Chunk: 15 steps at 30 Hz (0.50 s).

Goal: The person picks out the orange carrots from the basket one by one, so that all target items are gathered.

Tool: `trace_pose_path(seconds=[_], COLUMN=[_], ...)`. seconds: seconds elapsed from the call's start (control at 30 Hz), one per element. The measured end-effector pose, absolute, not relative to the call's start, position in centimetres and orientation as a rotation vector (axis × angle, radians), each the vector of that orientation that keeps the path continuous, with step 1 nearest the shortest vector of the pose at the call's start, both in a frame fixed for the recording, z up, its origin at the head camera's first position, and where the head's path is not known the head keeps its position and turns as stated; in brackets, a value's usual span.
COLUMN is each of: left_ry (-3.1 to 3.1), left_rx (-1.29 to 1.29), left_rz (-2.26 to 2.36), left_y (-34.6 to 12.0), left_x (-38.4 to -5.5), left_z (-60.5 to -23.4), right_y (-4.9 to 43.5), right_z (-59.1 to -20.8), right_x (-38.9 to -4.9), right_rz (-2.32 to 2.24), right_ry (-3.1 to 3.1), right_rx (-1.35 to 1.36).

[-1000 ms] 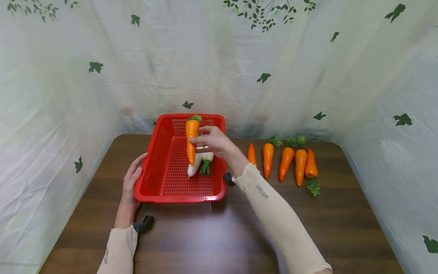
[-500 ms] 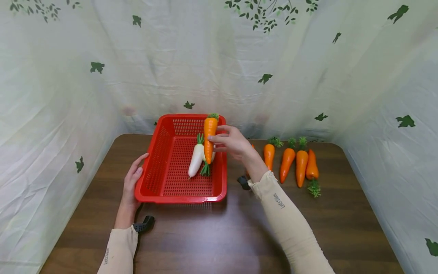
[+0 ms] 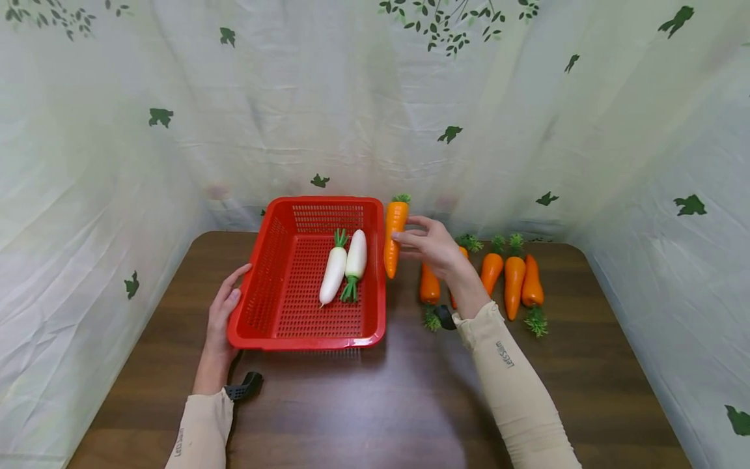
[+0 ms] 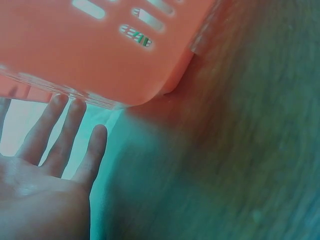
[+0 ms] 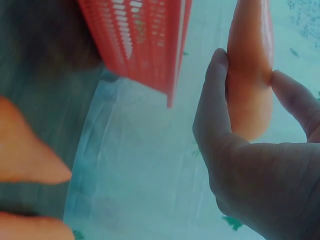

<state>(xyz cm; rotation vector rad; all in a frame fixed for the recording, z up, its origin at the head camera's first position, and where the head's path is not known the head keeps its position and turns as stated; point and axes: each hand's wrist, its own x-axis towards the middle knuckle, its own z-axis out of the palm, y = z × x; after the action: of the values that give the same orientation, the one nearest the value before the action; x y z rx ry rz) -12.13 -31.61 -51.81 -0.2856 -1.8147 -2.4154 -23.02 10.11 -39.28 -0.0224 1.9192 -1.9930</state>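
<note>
My right hand (image 3: 436,249) pinches an orange carrot (image 3: 395,234) between thumb and fingers, its green top upward. The carrot is raised beside the right rim of a red plastic basket (image 3: 307,343). In the right wrist view the carrot (image 5: 250,90) sits between the thumb and fingertips. My left hand (image 3: 220,319) rests against the basket's left side. Its fingers look straight in the left wrist view, with fingertips at the red rim. Inside the basket lie two white radishes, one (image 3: 333,275) with leaves toward the back, the other (image 3: 355,255) with leaves toward the front.
Several more carrots lie in a row on the brown wooden table (image 3: 328,410) to the right, such as the rightmost carrot (image 3: 532,283). My right forearm and hand partly cover some of them. A pale curtain (image 3: 375,117) with green prints hangs behind and at both sides.
My right hand has carried the carrot rightward, from above the radishes to beyond the basket's right rim. Both radishes have come fully into view. The left hand and basket have stayed in place.
</note>
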Motion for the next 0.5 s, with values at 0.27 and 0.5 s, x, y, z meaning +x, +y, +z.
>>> trace_pose_path(seconds=[0.27,0.5], left_ry=[-1.796,-1.757], left_rx=[-0.322,-0.400], left_rz=[-2.428,-2.450], left_y=[-31.6,-31.8], left_x=[-12.2,-12.3], left_z=[-51.8,-52.1], right_y=[12.7,14.5], right_z=[-39.8,-40.7], right_x=[-22.4,-22.0], right_rz=[-1.990,-1.981], right_ry=[1.939,2.003], right_rx=[0.042,0.059])
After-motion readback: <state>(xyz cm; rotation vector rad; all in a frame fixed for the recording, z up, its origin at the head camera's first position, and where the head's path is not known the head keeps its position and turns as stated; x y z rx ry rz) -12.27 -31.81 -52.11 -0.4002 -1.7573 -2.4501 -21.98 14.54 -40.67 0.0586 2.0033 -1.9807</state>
